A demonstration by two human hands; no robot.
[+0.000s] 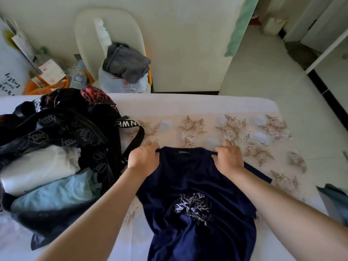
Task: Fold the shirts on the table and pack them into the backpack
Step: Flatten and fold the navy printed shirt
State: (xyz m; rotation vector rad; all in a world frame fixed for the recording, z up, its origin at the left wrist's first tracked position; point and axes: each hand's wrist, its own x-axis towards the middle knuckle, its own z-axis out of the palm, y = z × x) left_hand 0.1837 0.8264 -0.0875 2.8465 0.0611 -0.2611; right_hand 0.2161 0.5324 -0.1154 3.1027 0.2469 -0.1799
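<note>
A navy shirt (195, 185) is laid on the worktop (207, 108), which is covered by a pale cloth with a floral pattern. The collar is turned away from the person, and the lower part of the shirt is bunched toward the near edge. A white branch-like print (194, 206) is seen on the chest, and a small label (183, 152) is seen inside the collar. The shirt is gripped at its 2 shoulders. The left hand (144, 159) is set on the left shoulder with its fingers (150, 146) curled over the seam, and the right hand (227, 157) is set on the right shoulder with its fingers (226, 144) clenched on the fabric in the same way. 1 sleeve (259, 172) is spread out flat just beyond the right wrist. The backpack (62, 129), black with a pale hexagon pattern, is placed on the left part of the worktop, near the shirt but apart from it, and it is opened wide. 2 folded garments are held inside it, a white one (37, 166) and a light blue one (56, 193) just beside it on the near side. A black strap (135, 140) with white letters is trailed from the backpack toward the left hand. Behind the worktop a pale chair (105, 21) is stood against the wall, and a grey garment (126, 61) is heaped on its seat. A teal cloth (337, 200) is cut off by the right edge of the view.
</note>
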